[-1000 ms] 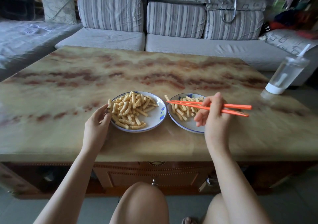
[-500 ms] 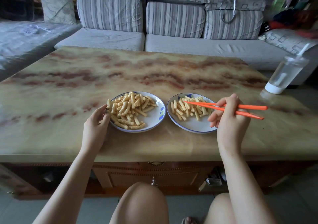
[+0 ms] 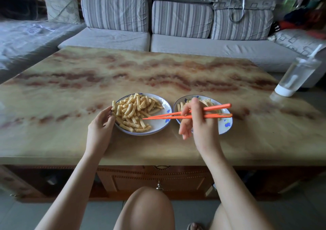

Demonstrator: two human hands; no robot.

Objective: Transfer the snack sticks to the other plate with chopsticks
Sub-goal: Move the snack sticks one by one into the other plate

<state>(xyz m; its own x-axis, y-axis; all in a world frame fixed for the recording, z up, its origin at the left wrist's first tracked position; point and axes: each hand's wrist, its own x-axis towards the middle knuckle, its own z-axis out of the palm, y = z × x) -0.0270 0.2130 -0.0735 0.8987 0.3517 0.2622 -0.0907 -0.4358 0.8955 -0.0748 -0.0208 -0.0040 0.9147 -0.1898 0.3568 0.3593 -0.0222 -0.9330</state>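
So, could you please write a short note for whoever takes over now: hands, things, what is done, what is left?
Left hand holds the rim of the left plate.
Right hand grips the chopsticks; their tips are at the snack sticks on the left plate, carrying nothing.
Done, it seems: a few sticks lie on the right plate, partly hidden by the hand.
Left: most sticks are on the left plate.
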